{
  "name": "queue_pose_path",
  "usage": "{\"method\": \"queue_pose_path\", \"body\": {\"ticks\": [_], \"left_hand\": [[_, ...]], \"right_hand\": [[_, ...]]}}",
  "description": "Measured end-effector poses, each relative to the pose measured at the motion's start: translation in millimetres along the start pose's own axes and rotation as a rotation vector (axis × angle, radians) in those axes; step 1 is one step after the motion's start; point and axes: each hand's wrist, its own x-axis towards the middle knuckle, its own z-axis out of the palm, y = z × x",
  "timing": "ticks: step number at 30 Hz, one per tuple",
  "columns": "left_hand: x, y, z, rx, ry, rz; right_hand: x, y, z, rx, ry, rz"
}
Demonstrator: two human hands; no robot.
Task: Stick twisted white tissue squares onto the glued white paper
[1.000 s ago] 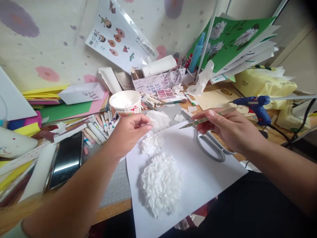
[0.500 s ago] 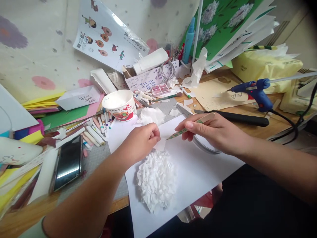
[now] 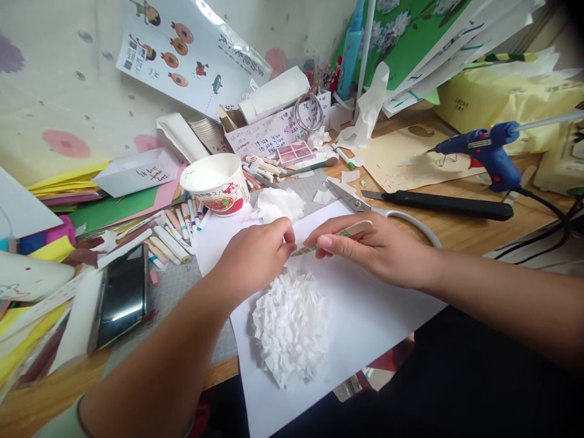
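My right hand (image 3: pixel 369 246) is closed around a flat wooden stick (image 3: pixel 359 228) with green print, its narrow end pointing left. That end meets the fingertips of my left hand (image 3: pixel 255 255), which is closed in a pinch. A small piece of thin white paper lies in the pinch, largely hidden by the fingers and stick. Just below both hands, a round ruffled ball of white paper (image 3: pixel 292 328) rests on a white sheet (image 3: pixel 374 316). Scissors (image 3: pixel 410 222) lie partly behind my right hand.
A paper bowl (image 3: pixel 214 182) and crumpled tissue (image 3: pixel 279 204) stand beyond my left hand. On the right are a black-handled knife (image 3: pixel 451 205) and a blue glue gun (image 3: pixel 488 152) with its cord. Markers (image 3: pixel 171 243) and a phone (image 3: pixel 121 298) lie left.
My right hand has moved left, bringing the stick's narrow end to my left fingertips. The white paper piece has become mostly covered. The scissors' handle shows more, and the view has shifted slightly.
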Motion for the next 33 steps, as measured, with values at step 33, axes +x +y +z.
{"method": "queue_pose_path", "body": {"ticks": [33], "left_hand": [[-5.1,-36.7,-12.7,-0.065,-0.09,0.448]], "right_hand": [[26.3,6.9,10.5,-0.154,-0.052,0.216]]}}
